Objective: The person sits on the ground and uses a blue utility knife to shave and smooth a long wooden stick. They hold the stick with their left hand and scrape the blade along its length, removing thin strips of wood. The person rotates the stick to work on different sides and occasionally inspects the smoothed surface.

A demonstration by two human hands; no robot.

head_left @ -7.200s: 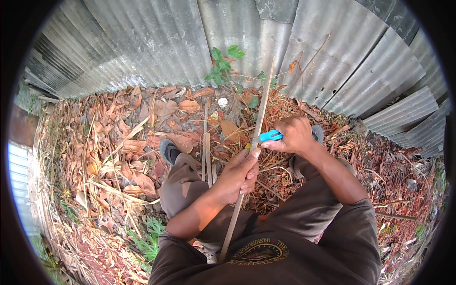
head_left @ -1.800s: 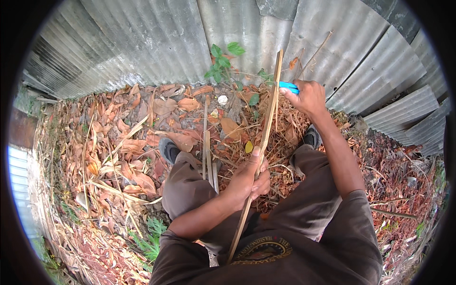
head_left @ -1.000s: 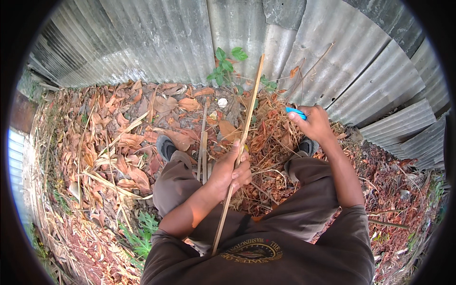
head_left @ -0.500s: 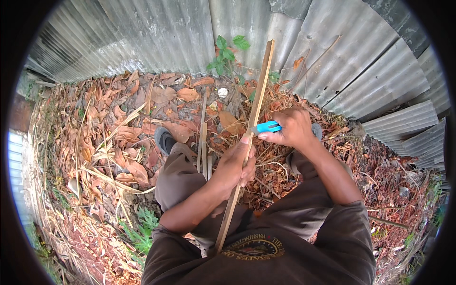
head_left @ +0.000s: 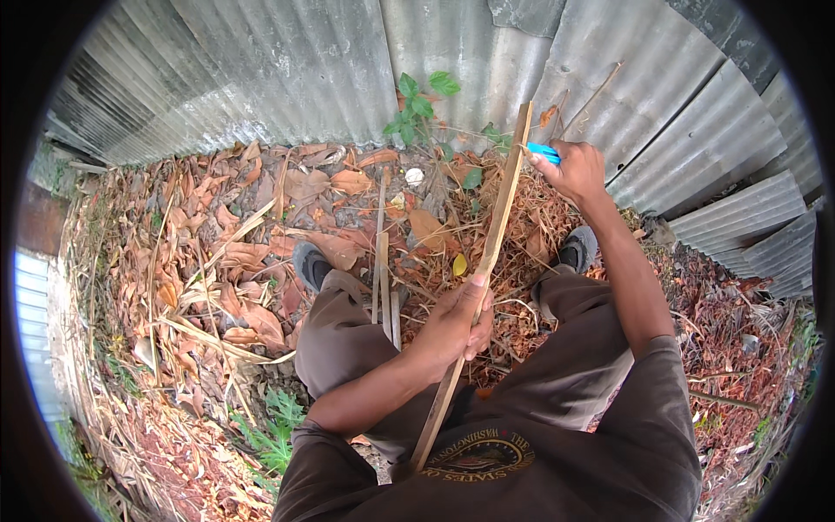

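Observation:
A long, narrow strip of wood or bamboo [head_left: 504, 209] slants up and away from my belly, its far end leaning right. My left hand [head_left: 454, 326] is closed around it near the middle, thumb lying along the top. Farther up, my right hand [head_left: 576, 169] grips a bright blue utility knife [head_left: 544, 153]. The knife's front end meets the right edge of the strip, close to the far tip. Its blade is too small to make out clearly.
Several thin strips [head_left: 384, 261] lie on the ground between my feet. Dry leaves [head_left: 248, 252] cover the soil. A corrugated metal fence [head_left: 287, 70] stands ahead, with a green plant [head_left: 416, 109] at its foot. Another leafy plant [head_left: 277, 428] grows at my left.
My right hand has slid the knife away from my left hand, up along the strip toward its far end. The strip has tilted slightly more to the right, and my left hand has shifted with it.

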